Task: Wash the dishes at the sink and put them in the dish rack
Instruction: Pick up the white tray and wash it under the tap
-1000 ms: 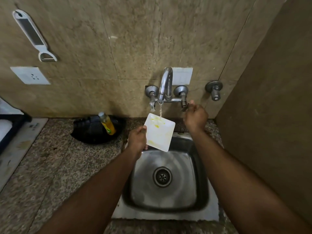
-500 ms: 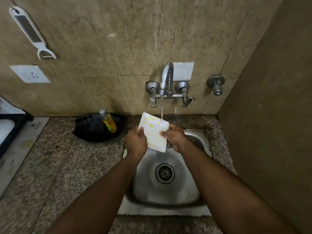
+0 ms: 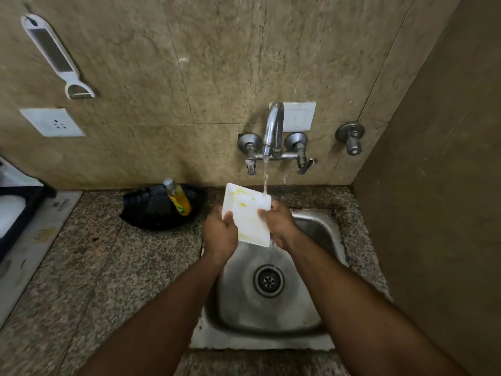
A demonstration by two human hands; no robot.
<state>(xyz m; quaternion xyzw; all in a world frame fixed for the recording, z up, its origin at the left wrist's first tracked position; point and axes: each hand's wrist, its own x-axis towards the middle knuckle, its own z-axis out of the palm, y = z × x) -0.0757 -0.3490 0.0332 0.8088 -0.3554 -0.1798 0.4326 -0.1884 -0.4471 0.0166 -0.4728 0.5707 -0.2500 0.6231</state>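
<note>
Hands (image 3: pixel 221 231) partly behind stained plate (image 3: pixel 247 213)

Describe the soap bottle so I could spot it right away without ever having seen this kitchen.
Start at the steel sink and look left along the granite counter to the wall. There a black bowl-like holder sits, and the bottle leans inside it. It is the only orange-yellow thing there, with a pale cap.

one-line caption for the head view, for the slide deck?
Both hands, left hand and right hand, hold a yellow-stained white plate under the running tap above the steel sink.
</note>
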